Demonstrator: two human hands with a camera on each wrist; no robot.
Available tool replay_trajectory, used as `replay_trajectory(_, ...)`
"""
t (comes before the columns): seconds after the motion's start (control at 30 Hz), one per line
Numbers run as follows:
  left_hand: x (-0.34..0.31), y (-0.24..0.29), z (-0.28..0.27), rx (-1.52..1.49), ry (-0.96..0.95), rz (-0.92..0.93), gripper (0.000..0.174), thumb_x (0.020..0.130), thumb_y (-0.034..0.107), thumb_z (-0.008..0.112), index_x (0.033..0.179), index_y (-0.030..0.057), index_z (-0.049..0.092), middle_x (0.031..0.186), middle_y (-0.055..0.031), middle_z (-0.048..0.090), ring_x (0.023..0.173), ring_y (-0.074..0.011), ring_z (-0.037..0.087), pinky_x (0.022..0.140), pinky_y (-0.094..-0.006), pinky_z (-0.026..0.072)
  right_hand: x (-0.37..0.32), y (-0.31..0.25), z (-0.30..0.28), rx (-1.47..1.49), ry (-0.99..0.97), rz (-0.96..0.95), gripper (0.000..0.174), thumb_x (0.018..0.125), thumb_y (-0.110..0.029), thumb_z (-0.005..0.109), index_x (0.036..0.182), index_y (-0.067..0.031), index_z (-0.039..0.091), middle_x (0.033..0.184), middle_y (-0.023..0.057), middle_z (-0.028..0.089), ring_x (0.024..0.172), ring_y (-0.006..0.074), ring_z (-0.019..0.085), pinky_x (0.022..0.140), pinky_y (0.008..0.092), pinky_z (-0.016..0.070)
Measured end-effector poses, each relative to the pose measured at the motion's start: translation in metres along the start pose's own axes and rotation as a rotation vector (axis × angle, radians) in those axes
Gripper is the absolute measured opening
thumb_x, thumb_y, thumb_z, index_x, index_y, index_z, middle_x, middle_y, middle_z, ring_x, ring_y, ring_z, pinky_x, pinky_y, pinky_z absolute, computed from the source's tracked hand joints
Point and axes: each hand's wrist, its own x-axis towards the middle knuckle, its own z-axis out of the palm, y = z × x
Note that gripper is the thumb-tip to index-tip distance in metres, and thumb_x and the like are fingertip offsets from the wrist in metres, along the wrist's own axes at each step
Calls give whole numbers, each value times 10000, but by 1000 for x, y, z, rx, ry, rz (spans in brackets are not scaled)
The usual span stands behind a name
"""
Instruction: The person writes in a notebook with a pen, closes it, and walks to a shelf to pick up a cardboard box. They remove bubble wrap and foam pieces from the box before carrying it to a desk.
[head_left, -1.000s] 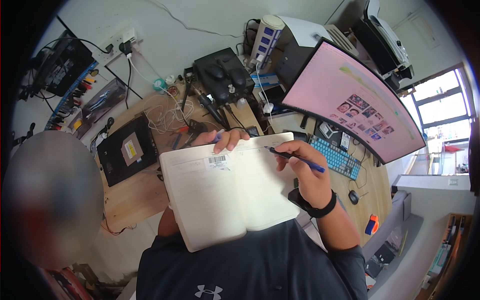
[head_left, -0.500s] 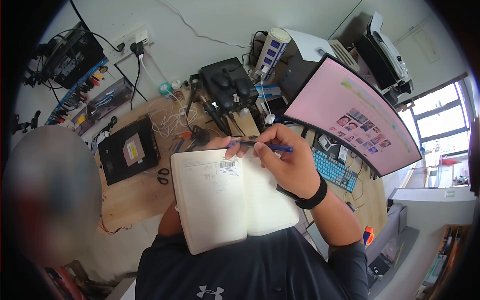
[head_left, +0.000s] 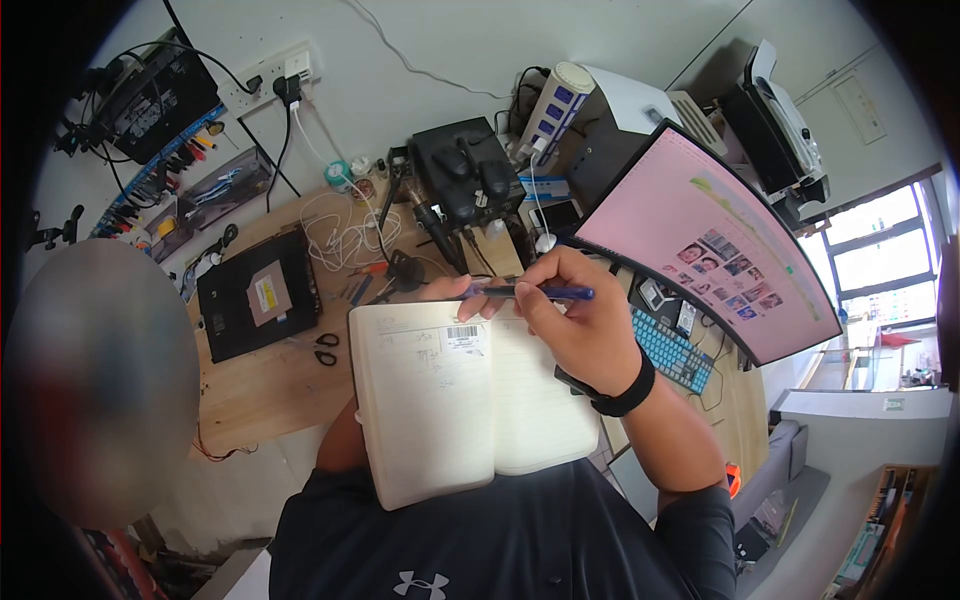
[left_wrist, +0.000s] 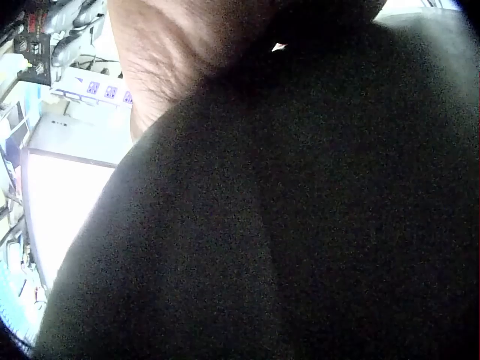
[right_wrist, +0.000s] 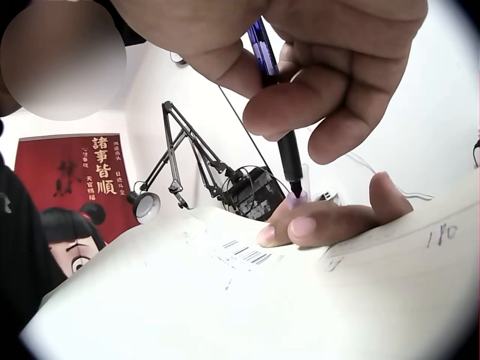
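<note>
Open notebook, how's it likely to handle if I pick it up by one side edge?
The notebook would probably hinge at the middle, since it lies open along a central crease. Its loose leaves might flap, being thin-looking paper with no clip in view. It seems unlikely to roll, with its broad, flat shape.

One notebook, one pen, one monitor and one keyboard show.
</note>
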Motion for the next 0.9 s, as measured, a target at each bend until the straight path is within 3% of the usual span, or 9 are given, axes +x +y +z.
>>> replay_trajectory(0.1, 2, 3, 1, -49, -2, -82, 492, 996, 428, 364, 643, 121, 514, 682, -65, 573, 586, -152, 571, 520, -294, 459, 4, 0, 8, 19, -32, 50, 56, 886, -35, 619, 886, 5, 579, 773, 21, 633, 686, 56, 560, 622, 204, 442)
replay_trajectory(0.33, 6, -22, -45, -183, -184, -70, 517, 979, 506, 400, 709, 92, 552, 725, -50, 597, 501, -154, 562, 477, -293, 475, 6, 16, 18, -48, -115, -32, 87, 904, -56, 612, 877, 5, 556, 768, 40, 652, 705, 66, 556, 642, 228, 446)
replay_trajectory(0.43, 1, -20, -45, -196, -141, -129, 522, 973, 521, 400, 703, 98, 545, 716, -39, 605, 521, -145, 563, 489, -280, 466, 9, 20, 15, -60, -134, -86, 78, 895, -30, 597, 865, 21, 547, 797, 114, 691, 730, 139, 667, 662, 249, 503)
replay_trajectory(0.53, -6, -6, -20, -86, 44, -110, 526, 971, 526, 398, 686, 106, 536, 787, -56, 600, 663, -148, 609, 555, -279, 479, 7, 17, 10, -144, -181, -39, 75, 879, -46, 621, 886, 8, 569, 854, 121, 692, 759, 200, 674, 691, 281, 509)
replay_trajectory(0.6, -4, -3, 5, -178, 70, 47, 518, 978, 486, 352, 663, 113, 525, 789, -60, 582, 729, -182, 606, 620, -331, 480, -4, 18, 10, -291, -81, -325, 63, 869, -37, 627, 923, -8, 613, 853, 116, 649, 720, 206, 624, 672, 274, 481)
replay_trajectory(0.63, 7, -15, -8, -161, -99, 181, 532, 982, 491, 312, 662, 126, 529, 885, -53, 541, 1017, -202, 542, 878, -354, 449, -12, 13, 1, -379, -130, -293, 113, 854, -26, 631, 964, -5, 617, 890, 145, 638, 752, 276, 636, 694, 302, 496)
replay_trajectory(0.67, 7, -20, -12, -164, -95, 190, 532, 982, 491, 312, 662, 126, 529, 885, -53, 541, 1017, -202, 542, 878, -354, 449, -19, 8, 1, -379, -141, -294, 113, 854, -26, 631, 964, -5, 617, 890, 145, 638, 752, 276, 636, 694, 302, 496)
replay_trajectory(0.73, 8, -30, -18, -173, -61, 287, 535, 992, 479, 283, 662, 142, 534, 929, -40, 511, 1205, -217, 402, 1091, -388, 270, -35, 2, 2, -392, -129, -231, 139, 836, -26, 650, 966, 0, 610, 887, 137, 638, 762, 279, 640, 693, 314, 502)
replay_trajectory(0.9, 14, -30, -29, -172, -210, 337, 515, 1003, 425, 259, 656, 163, 536, 905, -17, 502, 1244, -215, 356, 1151, -392, 152, -67, 11, 19, -828, -308, -337, 312, 754, 11, 637, 1062, -33, 607, 891, 125, 614, 797, 302, 618, 682, 396, 496)
